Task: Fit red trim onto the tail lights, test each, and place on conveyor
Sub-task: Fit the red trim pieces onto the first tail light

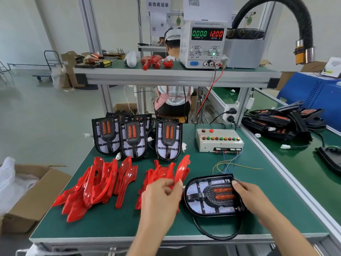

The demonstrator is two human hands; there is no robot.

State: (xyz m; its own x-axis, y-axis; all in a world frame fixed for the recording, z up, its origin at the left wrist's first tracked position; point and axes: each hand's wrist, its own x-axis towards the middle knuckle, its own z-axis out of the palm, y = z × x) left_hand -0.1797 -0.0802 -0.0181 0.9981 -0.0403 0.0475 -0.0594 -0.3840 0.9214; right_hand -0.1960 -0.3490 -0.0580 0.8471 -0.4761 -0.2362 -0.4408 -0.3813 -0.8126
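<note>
1. While your left hand [162, 193] curls its fingers round a red trim piece [181, 169] at the right-hand heap, that grip is closed on the part, thumb up by its raised tip.
2. Your right hand [247, 193] rests on the right end of the tail light [212, 196], fingers bent over its far edge; a loose grip, holding the unit down on the green bench [110, 224].
3. That tail light lies flat just beside your left hand, its black cable [217, 235] looping toward the front edge of the bench.
4. Two heaps of red trim sit on your left, the bigger pile [92, 187] well over to the left.
5. Behind them, more tail lights [132, 139] stand upright in a row.
6. Right of those sits the test box [219, 140] with its coloured buttons, thin wires [228, 164] running down toward your tail light.
7. Up on the shelf, the power supply [204, 43] reads 0.000 and 12.00.
8. Finished lights [280, 122] lie heaped on the conveyor [304, 163] at your right.
</note>
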